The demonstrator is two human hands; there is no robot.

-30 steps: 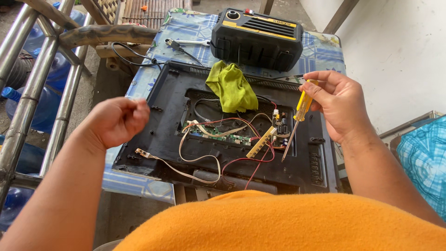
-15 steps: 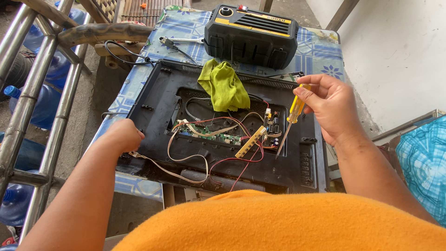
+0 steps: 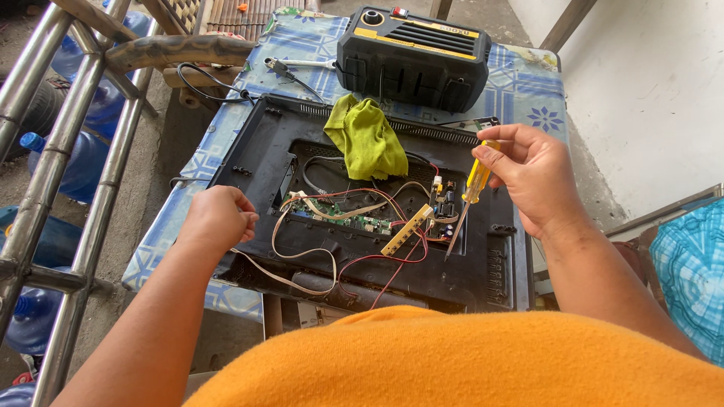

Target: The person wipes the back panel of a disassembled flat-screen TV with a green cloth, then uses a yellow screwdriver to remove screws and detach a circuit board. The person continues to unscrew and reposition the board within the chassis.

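Head view, looking down over an orange shirt (image 3: 452,362). One black panel back (image 3: 302,143) lying flat on a tabletop (image 3: 520,90) covered in blue patterned cloth. Inside the panel: one green circuit board (image 3: 347,215), one small board (image 3: 443,200) to its right, one pale narrow strip board (image 3: 407,230) lying slantwise, plus red, black and white wires looping toward the near edge. One crumpled yellow-green rag (image 3: 367,138) on the panel's far part. One black and yellow box (image 3: 411,56) at the far side of the tabletop, with one cable (image 3: 219,87) to its left. Several blue water bottles (image 3: 72,162) on the floor at left, behind metal rails.

Two hands. Right hand (image 3: 535,181), at the right over the panel: grip closed on one yellow-handled screwdriver (image 3: 469,194), handle pinched between thumb and fingertips, shaft pointing down and near, tip just above the panel's right part. Left hand (image 3: 219,218), at the panel's near left edge: fingers curled in loosely, close to a white wire; cannot tell whether anything is held.
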